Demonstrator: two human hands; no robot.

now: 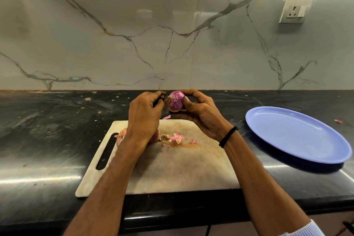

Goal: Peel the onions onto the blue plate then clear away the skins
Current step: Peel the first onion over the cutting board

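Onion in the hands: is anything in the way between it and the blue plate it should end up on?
Nothing visible does. The right hand holds the onion above the counter, and the blue plate lies off to its right; only black counter shows between them.

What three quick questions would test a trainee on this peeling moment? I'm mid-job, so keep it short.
1. True or false: the blue oval plastic plate already holds a peeled onion.
2. Which hand cups the body of the round purple onion while the other picks at its end?
3. Fill in: the loose pink skins lie on the beige ____.

Key: 1 false, the plate holds nothing. 2 the right hand. 3 cutting board.
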